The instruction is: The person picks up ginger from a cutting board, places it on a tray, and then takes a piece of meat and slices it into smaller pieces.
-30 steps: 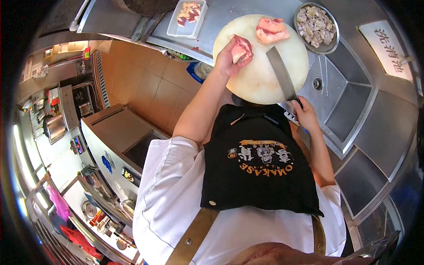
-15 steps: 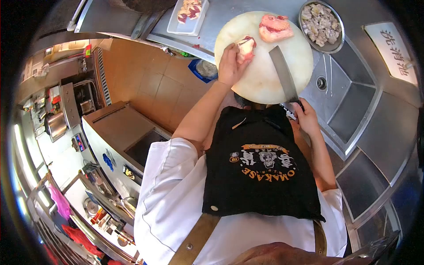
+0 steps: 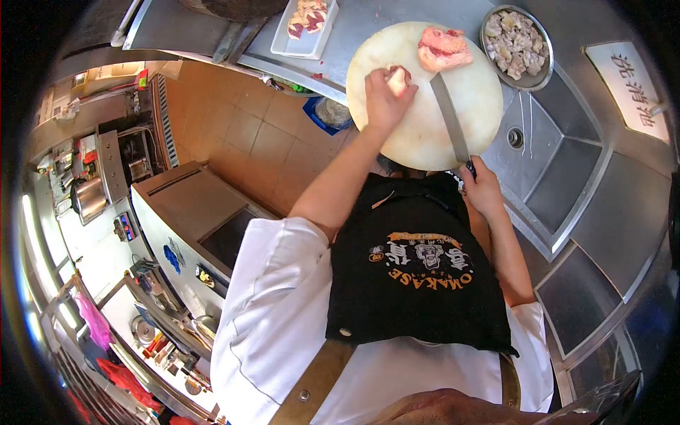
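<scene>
On the left part of the round white cutting board (image 3: 418, 134), my left hand (image 3: 384, 99) has its fingers around a small piece of red and pale meat (image 3: 398, 80). My right hand (image 3: 483, 185) grips the dark handle of a cleaver (image 3: 450, 117) at the board's near edge. The blade lies over the board, its far end pointing away from me and close below a larger chunk of raw meat (image 3: 443, 51). Between the blade and my left hand there is a gap.
A white tray (image 3: 320, 44) with cut meat stands at the upper left on the steel counter. A metal bowl (image 3: 547, 67) of pale chopped pieces is right of the board, beside a steel sink (image 3: 542, 152). A blue container (image 3: 317, 122) is below the counter edge.
My left hand has turned and now covers more of the small meat piece. The cleaver is more upright in view, and my right hand has shifted slightly.
</scene>
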Demonstrator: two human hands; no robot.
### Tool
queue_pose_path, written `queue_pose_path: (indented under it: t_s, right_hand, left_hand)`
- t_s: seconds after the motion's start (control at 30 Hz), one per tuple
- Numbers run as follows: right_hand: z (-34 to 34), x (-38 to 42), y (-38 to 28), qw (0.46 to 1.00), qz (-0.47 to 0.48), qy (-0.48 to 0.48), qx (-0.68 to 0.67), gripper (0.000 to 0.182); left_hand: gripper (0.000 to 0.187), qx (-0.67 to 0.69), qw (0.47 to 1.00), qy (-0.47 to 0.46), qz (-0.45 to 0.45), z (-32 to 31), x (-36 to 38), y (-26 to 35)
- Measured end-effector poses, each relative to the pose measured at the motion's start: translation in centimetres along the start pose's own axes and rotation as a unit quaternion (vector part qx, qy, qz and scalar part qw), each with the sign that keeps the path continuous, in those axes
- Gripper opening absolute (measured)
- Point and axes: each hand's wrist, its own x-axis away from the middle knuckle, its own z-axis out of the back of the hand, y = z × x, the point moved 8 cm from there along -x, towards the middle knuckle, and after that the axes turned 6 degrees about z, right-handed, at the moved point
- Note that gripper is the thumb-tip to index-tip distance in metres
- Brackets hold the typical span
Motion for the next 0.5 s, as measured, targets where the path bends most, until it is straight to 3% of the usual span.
queue_pose_path:
  t_s: [0.1, 0.2, 0.33, 0.5]
  right_hand:
    - [0.5, -0.6, -1.6, 0.999, -0.01, -0.001, 0.041, 0.026]
    - [1.4, -0.6, -5.4, 0.999, -0.001, 0.001, 0.043, 0.026]
    - [2.3, -1.1, -11.6, 0.991, 0.102, 0.053, 0.061, 0.029]
    - [1.0, -1.7, -14.4, 0.986, 0.116, 0.024, 0.118, 0.032]
  left_hand:
    - [0.077, 0.002, 0.999, 0.038, -0.015, 0.3, 1.9, 0.3]
    - [0.074, -0.005, 0.994, 0.018, -0.109, 1.5, 1.2, 0.4]
    - [0.051, 0.029, 0.988, -0.016, -0.152, 5.3, 0.4, -0.5]
    - [0.028, 0.035, 0.957, -0.017, -0.287, 7.1, 0.1, 3.0]
